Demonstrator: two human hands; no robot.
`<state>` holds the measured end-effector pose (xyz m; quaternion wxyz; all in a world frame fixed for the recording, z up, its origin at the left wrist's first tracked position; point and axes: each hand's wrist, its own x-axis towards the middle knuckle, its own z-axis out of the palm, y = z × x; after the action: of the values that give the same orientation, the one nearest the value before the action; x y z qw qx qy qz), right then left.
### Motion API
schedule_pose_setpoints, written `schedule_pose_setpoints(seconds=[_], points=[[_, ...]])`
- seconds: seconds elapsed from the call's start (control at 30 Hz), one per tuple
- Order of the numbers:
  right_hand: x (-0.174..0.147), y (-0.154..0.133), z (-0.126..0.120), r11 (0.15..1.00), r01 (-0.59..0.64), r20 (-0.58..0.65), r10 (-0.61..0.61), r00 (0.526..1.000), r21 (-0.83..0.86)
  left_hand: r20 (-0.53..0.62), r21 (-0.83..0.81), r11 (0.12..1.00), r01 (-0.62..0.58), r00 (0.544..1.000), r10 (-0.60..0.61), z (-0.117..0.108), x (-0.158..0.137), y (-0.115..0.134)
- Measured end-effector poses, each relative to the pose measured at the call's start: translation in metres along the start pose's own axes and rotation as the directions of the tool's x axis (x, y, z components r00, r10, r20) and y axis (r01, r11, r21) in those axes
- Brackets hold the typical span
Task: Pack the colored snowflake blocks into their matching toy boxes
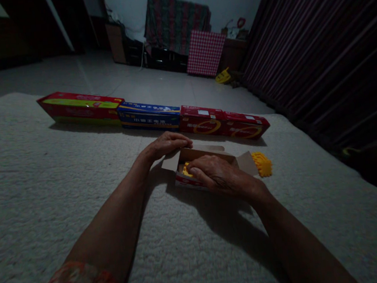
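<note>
A small cardboard box (192,183) with red and white sides stands open on the quilted bed cover, its flaps folded out. At its far left corner, my left hand (169,144) grips the edge, fingers bent together. My right hand (216,172) reaches into the box from above, thumb and fingers closed on a yellow plastic piece (186,170). That hand hides most of the box's inside. Just right of the box, a stack of yellow notched plastic pieces (262,164) lies on the cover.
Beyond my hands, long cartons lie end to end: a red and green carton (83,107), a blue carton (150,116) and red cartons (223,123). Past the bed's edge are tiled floor, a cloth-draped cabinet (178,23) and a dark curtain (306,52) at right.
</note>
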<state>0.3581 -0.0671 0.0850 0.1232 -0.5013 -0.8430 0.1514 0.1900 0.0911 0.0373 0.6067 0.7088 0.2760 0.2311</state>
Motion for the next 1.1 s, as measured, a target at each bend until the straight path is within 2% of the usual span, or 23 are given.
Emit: schedule_pose_setpoints(seconds=[0.2, 0.33, 0.43, 0.53, 0.63, 0.7, 0.77, 0.83, 0.9, 0.97, 1.0, 1.1], points=[[0.0, 0.0, 0.001, 1.0, -0.002, 0.019, 0.002, 1.0, -0.009, -0.038, 0.016, 0.998, -0.056, 0.998, 0.057, 0.0, 0.002, -0.006], [-0.003, 0.003, -0.001, 1.0, -0.004, -0.017, 0.004, 1.0, 0.003, -0.027, 0.031, 0.999, -0.03, 0.999, 0.031, 0.0, 0.001, -0.003], [-0.007, 0.006, -0.007, 0.999, 0.005, -0.077, -0.001, 0.997, 0.051, -0.022, -0.005, 0.999, -0.04, 0.999, 0.039, 0.0, 0.0, -0.003], [-0.015, 0.01, -0.022, 0.988, 0.031, -0.216, 0.003, 0.976, 0.153, -0.022, -0.068, 0.996, -0.062, 0.998, 0.061, 0.0, 0.003, -0.008], [-0.033, 0.023, -0.043, 0.982, -0.01, -0.432, 0.091, 0.897, 0.188, -0.02, -0.063, 0.997, -0.045, 0.999, 0.044, -0.001, 0.006, -0.013], [-0.05, 0.042, -0.053, 0.984, -0.091, -0.573, 0.162, 0.803, 0.15, -0.032, -0.04, 0.999, -0.035, 0.999, 0.033, -0.001, 0.007, -0.014], [-0.07, 0.071, -0.056, 0.976, -0.194, -0.695, 0.205, 0.69, 0.096, -0.046, -0.008, 1.0, -0.026, 0.999, 0.025, -0.002, 0.006, -0.014], [-0.094, 0.105, -0.052, 0.953, -0.295, -0.766, 0.236, 0.598, 0.064, -0.053, 0.014, 1.0, -0.019, 0.998, 0.02, -0.002, 0.006, -0.014], [-0.118, 0.137, -0.042, 0.92, -0.389, -0.788, 0.28, 0.547, 0.057, -0.046, 0.012, 1.0, -0.027, 0.999, 0.027, -0.003, 0.007, -0.014], [-0.138, 0.161, -0.031, 0.882, -0.467, -0.767, 0.342, 0.543, 0.063, -0.056, 0.018, 0.999, -0.035, 0.998, 0.036, -0.004, 0.009, -0.015], [-0.145, 0.169, -0.026, 0.871, -0.487, -0.745, 0.364, 0.558, 0.061, -0.061, 0.022, 0.999, -0.038, 0.997, 0.04, -0.005, 0.009, -0.016], [-0.156, 0.179, -0.013, 0.876, -0.48, -0.662, 0.384, 0.643, 0.042, -0.067, 0.035, 0.999, -0.039, 0.997, 0.041, -0.006, 0.011, -0.019]])
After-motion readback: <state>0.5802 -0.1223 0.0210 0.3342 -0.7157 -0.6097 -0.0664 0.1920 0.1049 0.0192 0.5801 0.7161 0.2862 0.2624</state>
